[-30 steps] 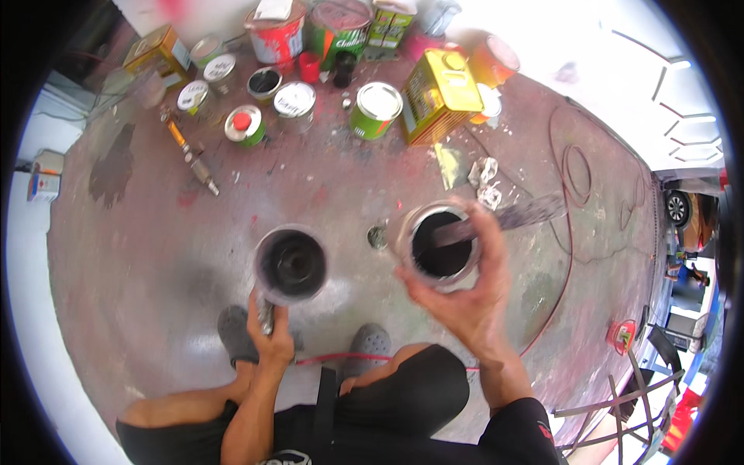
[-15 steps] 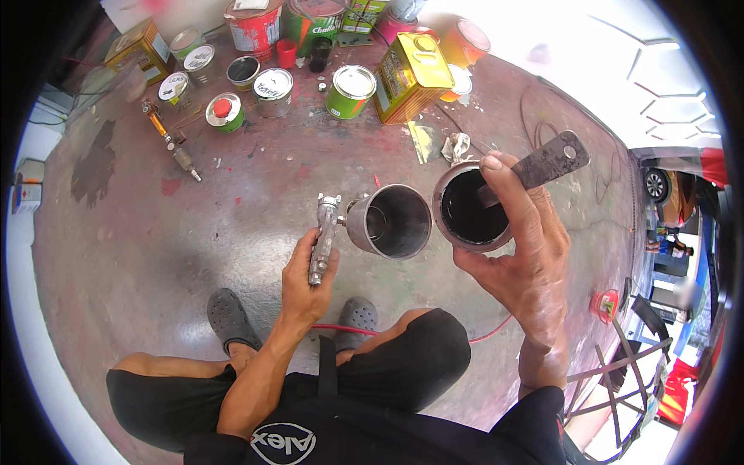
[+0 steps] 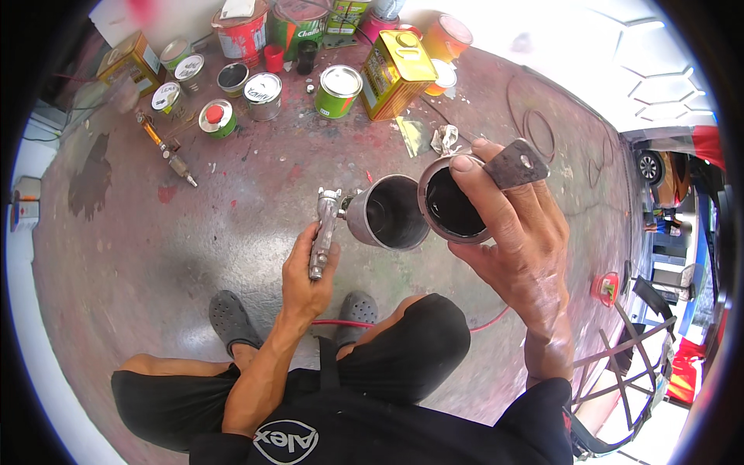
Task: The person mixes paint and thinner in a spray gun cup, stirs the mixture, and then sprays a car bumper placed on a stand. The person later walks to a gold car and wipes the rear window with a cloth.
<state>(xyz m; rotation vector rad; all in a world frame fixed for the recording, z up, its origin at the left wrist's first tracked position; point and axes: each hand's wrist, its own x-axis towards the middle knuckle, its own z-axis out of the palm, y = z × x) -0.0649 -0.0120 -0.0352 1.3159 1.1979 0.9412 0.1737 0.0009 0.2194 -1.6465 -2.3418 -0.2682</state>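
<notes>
My left hand (image 3: 308, 267) is closed round the grip of a silver spray gun (image 3: 324, 232). The gun's round metal cup (image 3: 389, 213) points its open mouth up at me; the inside looks bare, with a grey film on its walls. Close beside the cup's right rim, my right hand (image 3: 515, 225) grips a can of black paint (image 3: 453, 203) by its rim and side. The can leans toward the cup. A flat dark metal strip with a hole in its end (image 3: 518, 164) stands in the can, held under my fingers; its lower end is hidden.
Several paint cans (image 3: 263, 97), a yellow rectangular tin (image 3: 397, 74) and a red bucket (image 3: 240, 35) stand along the far side. A second spray tool (image 3: 167, 151) lies on the floor at the left. A red hose (image 3: 337, 322) runs near my feet; a metal-legged stand (image 3: 624, 364) is at right.
My right hand has brought the paint can left and tipped it more toward the cup. The metal strip has swung down and lies lower against my fingers. My left hand has hardly moved.
</notes>
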